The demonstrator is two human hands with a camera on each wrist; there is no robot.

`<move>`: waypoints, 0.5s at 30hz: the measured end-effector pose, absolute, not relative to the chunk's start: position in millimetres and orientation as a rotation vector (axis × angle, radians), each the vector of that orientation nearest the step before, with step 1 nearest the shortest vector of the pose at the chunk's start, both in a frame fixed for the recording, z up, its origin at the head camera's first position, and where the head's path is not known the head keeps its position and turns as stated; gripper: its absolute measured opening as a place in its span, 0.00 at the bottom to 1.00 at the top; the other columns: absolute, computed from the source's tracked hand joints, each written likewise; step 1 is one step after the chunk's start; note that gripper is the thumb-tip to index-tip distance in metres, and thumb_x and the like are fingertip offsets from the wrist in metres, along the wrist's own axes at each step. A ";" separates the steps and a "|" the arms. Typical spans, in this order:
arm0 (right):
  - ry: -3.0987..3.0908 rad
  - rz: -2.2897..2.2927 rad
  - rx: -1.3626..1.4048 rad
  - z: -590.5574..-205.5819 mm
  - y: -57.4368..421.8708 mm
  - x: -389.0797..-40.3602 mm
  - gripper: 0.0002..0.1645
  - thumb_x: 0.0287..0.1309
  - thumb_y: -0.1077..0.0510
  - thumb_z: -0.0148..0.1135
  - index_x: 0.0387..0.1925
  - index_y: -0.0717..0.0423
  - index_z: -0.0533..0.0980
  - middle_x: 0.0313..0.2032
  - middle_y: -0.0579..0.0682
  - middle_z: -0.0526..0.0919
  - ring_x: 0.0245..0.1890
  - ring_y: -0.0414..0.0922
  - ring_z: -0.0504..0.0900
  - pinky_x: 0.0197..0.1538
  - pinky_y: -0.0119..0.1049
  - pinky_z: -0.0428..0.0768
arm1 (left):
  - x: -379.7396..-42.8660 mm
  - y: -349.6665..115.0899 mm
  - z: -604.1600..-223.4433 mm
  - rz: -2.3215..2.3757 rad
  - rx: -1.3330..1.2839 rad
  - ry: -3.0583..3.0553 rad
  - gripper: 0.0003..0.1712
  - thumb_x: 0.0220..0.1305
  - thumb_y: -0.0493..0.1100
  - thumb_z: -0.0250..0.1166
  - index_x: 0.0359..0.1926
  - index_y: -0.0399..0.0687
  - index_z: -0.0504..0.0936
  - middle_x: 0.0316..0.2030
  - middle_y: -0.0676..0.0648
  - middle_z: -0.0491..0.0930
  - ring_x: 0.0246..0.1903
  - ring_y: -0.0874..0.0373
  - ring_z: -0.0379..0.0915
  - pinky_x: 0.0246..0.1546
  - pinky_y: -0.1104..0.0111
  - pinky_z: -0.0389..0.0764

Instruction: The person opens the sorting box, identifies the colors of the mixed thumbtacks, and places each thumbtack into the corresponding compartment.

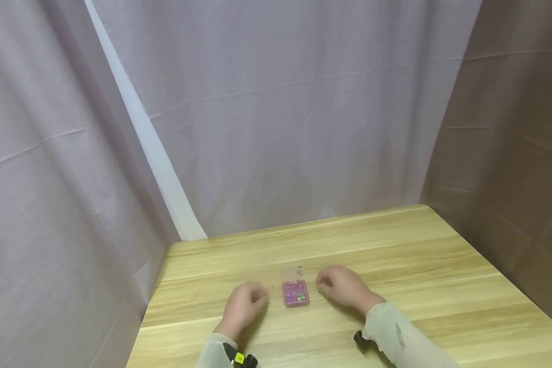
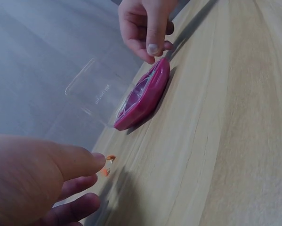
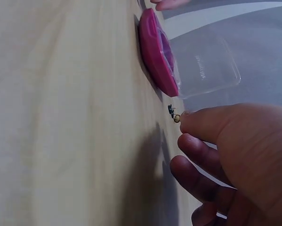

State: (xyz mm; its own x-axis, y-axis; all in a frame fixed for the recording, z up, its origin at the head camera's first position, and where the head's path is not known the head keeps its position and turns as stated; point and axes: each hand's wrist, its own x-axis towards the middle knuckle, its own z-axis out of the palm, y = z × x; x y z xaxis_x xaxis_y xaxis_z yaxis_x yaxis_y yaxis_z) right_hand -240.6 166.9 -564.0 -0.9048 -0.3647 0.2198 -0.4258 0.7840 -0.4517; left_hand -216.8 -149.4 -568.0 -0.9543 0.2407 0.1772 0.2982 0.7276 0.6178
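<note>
A small pink compartment box [image 1: 295, 300] lies on the table with its clear lid [image 2: 96, 94] raised at the far side. Green pieces [image 1: 301, 297] sit in its front right compartment. Left of the box, my left hand [image 1: 245, 305] hovers with loosely bent fingers, its thumb tip close to small orange pieces [image 2: 106, 172]. On the other side is my right hand [image 1: 345, 287], thumb and fingers loosely curved, with nothing visible in its grasp. Near that thumb tip, in the right wrist view, appear a tiny gold ring-shaped piece [image 3: 177, 118] and a dark piece [image 3: 171, 111].
The light wood-grain table [image 1: 349, 235] carries the box and small pieces. Grey curtains [image 1: 280, 128] hang behind and to the left, a browner one [image 1: 501, 153] to the right. The raised lid stands between the hands, slightly beyond them.
</note>
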 end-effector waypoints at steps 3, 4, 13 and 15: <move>-2.853 0.753 0.630 -562.9 166.9 -248.0 0.03 0.55 0.50 0.68 0.33 0.39 0.83 0.33 0.35 0.85 0.35 0.35 0.78 0.45 0.43 0.82 | -217.0 -150.7 -568.2 -1.036 -0.441 -2.840 0.05 0.59 0.49 0.69 0.36 0.59 0.85 0.33 0.56 0.85 0.34 0.63 0.76 0.42 0.57 0.83; -2.856 0.747 0.629 -562.4 166.6 -250.5 0.03 0.56 0.50 0.68 0.33 0.38 0.83 0.32 0.35 0.84 0.34 0.35 0.78 0.45 0.43 0.82 | -217.1 -151.2 -568.1 -1.038 -0.439 -2.839 0.05 0.59 0.49 0.69 0.36 0.59 0.84 0.33 0.56 0.84 0.34 0.63 0.76 0.41 0.57 0.83; -2.901 0.728 0.618 -555.0 158.2 -274.2 0.03 0.57 0.50 0.67 0.34 0.39 0.83 0.33 0.36 0.85 0.35 0.35 0.78 0.45 0.43 0.83 | -218.5 -151.7 -569.0 -1.053 -0.427 -2.861 0.04 0.59 0.48 0.69 0.36 0.58 0.84 0.32 0.56 0.84 0.32 0.62 0.75 0.40 0.57 0.83; -2.898 0.723 0.614 -553.7 155.2 -279.2 0.02 0.56 0.51 0.68 0.33 0.39 0.83 0.32 0.36 0.85 0.34 0.36 0.78 0.44 0.43 0.83 | -218.2 -151.2 -569.6 -1.051 -0.431 -2.863 0.04 0.59 0.48 0.69 0.36 0.58 0.84 0.32 0.56 0.84 0.32 0.63 0.76 0.40 0.57 0.83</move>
